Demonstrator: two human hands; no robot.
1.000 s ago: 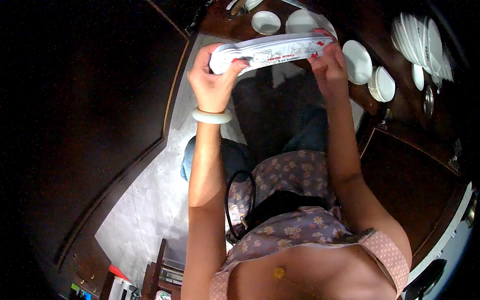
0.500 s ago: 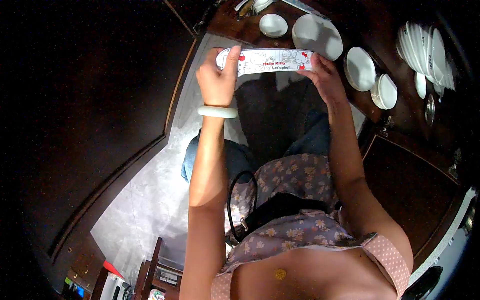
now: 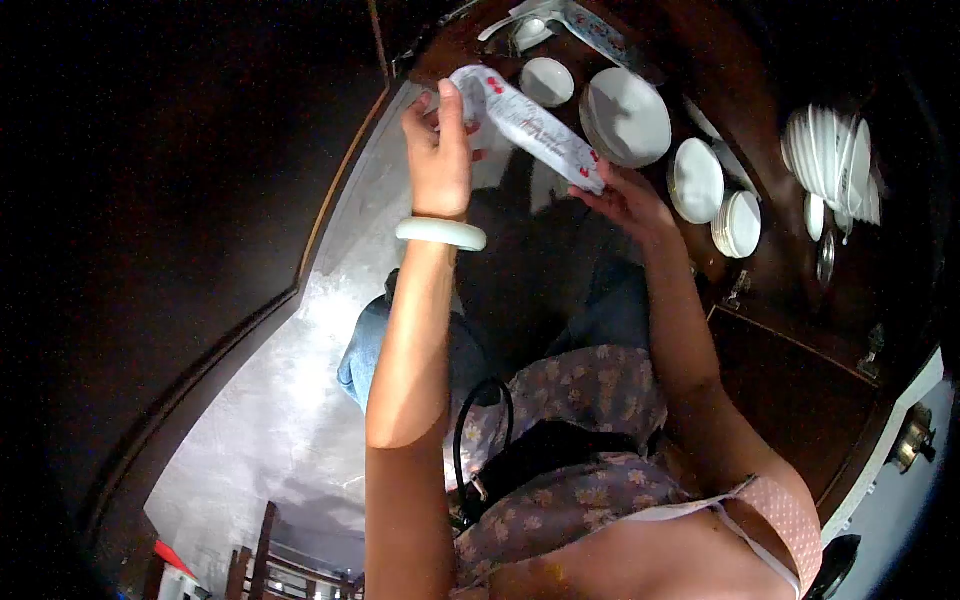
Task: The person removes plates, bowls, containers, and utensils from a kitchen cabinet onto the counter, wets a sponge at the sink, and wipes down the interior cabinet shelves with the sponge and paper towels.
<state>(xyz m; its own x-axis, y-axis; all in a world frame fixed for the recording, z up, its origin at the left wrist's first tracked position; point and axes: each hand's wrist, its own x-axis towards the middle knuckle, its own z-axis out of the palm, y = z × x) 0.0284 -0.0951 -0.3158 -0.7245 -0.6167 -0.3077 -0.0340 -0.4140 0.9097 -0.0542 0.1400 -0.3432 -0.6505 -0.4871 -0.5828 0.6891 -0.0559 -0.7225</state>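
A long, narrow white piece [image 3: 540, 130] with rounded ends and red-and-grey Hello Kitty print slants down to the right in the upper middle. In the first earlier frame its edge shows several layers. My right hand [image 3: 630, 200] grips its lower right end. At its upper left end, my left hand [image 3: 440, 150], below a pale bangle [image 3: 441, 234], has its fingers apart. The thumb points up close to the piece; whether it touches cannot be told. Beyond the piece are a small white bowl [image 3: 547, 82] and large stacked white plates [image 3: 640, 125].
On the dark wooden surface at the right stand an oval dish [image 3: 697, 180], stacked small dishes [image 3: 738, 225] and upright plates [image 3: 825, 160]. A patterned tray [image 3: 598, 35] and a white spoon [image 3: 505, 27] lie at the top. A dark door panel [image 3: 200, 200] fills the left.
The printed piece has gone from nearly level to slanting, its right end lower and blurred. The left hand's fingers have parted from their grip. The right hand has moved down, still holding on.
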